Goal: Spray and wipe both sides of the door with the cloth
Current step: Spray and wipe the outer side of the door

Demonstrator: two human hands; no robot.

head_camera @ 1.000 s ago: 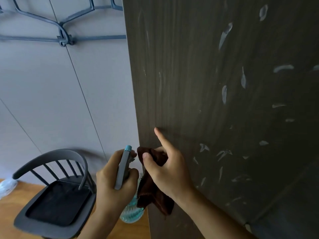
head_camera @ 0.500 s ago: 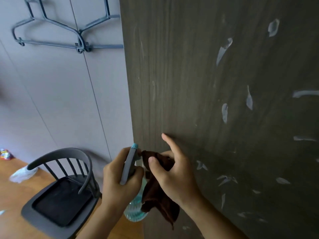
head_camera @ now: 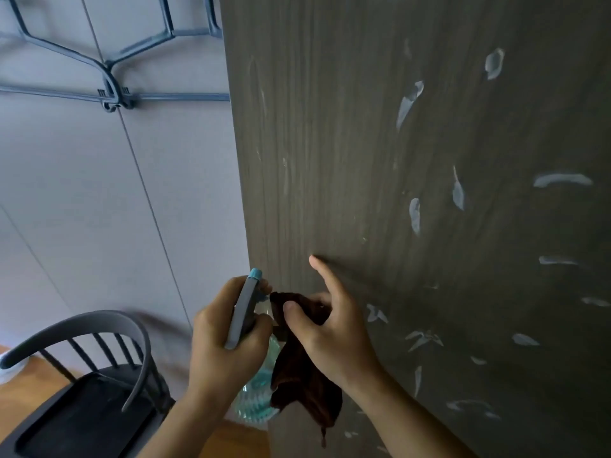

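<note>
The dark wood-grain door [head_camera: 380,166] fills the right of the view, its free edge running down the middle; pale smears and flecks dot its face. My left hand [head_camera: 221,338] grips a spray bottle [head_camera: 246,309] with a grey trigger head, a blue nozzle tip and a clear bluish body below the fist. The nozzle is close to the door's edge. My right hand [head_camera: 330,328] pinches a dark brown cloth [head_camera: 304,378] between thumb and fingers, index finger stretched up with its tip at the door. The cloth hangs down beside the bottle.
A grey chair [head_camera: 82,385] with a curved back and dark seat stands at the lower left on a wooden floor [head_camera: 23,401]. Grey wall panels [head_camera: 115,200] lie behind it, with grey hangers [head_camera: 112,90] hooked high on them.
The view has shifted a little, with the hangers and chair sliding in the frame. Both hands keep their hold on bottle and cloth at the door's edge.
</note>
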